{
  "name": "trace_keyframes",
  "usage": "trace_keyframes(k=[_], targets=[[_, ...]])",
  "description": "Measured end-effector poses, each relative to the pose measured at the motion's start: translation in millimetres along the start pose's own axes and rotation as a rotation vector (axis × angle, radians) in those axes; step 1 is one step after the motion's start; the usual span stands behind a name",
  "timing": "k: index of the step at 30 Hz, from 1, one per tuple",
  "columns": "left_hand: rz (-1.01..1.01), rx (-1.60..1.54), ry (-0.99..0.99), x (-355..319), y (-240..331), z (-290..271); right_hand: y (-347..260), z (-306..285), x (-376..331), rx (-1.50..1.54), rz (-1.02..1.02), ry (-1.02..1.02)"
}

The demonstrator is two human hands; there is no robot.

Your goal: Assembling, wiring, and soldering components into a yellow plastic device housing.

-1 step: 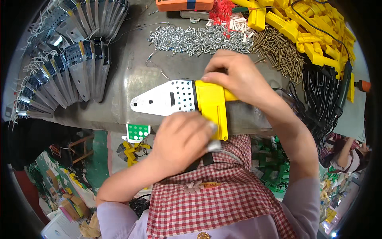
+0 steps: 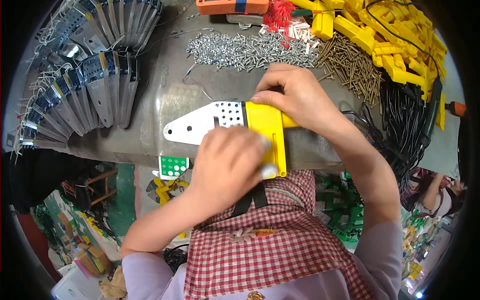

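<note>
A pipe-welding iron lies flat at the table's front edge, with its yellow plastic body [image 2: 264, 120] to the right and a tapered, pale metal plate [image 2: 192, 125] pointing left. Holes dot the wide end of that plate. My right hand [image 2: 297, 92] is closed around the yellow handle, thumb toward the body. Fingers curled, my left hand [image 2: 227, 160] is over the near side of the iron and covers part of the plate and body. A blurred whitish wad [image 2: 269, 171] pokes out of its fingers against the yellow plastic.
Behind the iron lie loose screws and nuts [image 2: 250, 50] and long brass-coloured screws [image 2: 352, 65]. Yellow plastic shells [image 2: 395, 40] are heaped at the far right, black cables [image 2: 405, 117] nearer. Stacked metal plates with wires [image 2: 107, 90] stand at left. A green-and-white card [image 2: 174, 166] hangs at the front edge.
My left hand has moved slightly up and away from me across the iron, the whitish wad shifting with it. My right hand and the iron have stayed in place.
</note>
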State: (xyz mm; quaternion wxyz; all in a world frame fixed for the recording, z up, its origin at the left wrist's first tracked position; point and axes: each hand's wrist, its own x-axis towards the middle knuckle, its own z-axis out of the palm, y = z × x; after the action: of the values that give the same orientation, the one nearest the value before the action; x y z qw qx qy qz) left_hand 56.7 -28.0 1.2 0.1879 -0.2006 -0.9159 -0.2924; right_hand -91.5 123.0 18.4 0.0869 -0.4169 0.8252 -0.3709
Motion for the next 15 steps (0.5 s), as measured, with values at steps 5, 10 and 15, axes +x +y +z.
trace_keyframes(k=[5,10,15], targets=[[-0.231,-0.196,-0.129,33.3,-30.7,4.8,10.0,-13.6,-13.0,-0.054,-0.015,-0.033],[-0.068,-0.072,-0.225,30.3,-34.7,1.1,22.0,-14.9,-9.9,-0.216,0.006,-0.198],[-0.064,-0.120,-0.275,56.2,-39.1,2.4,35.9,-12.6,-3.5,-0.428,-0.051,-0.210]])
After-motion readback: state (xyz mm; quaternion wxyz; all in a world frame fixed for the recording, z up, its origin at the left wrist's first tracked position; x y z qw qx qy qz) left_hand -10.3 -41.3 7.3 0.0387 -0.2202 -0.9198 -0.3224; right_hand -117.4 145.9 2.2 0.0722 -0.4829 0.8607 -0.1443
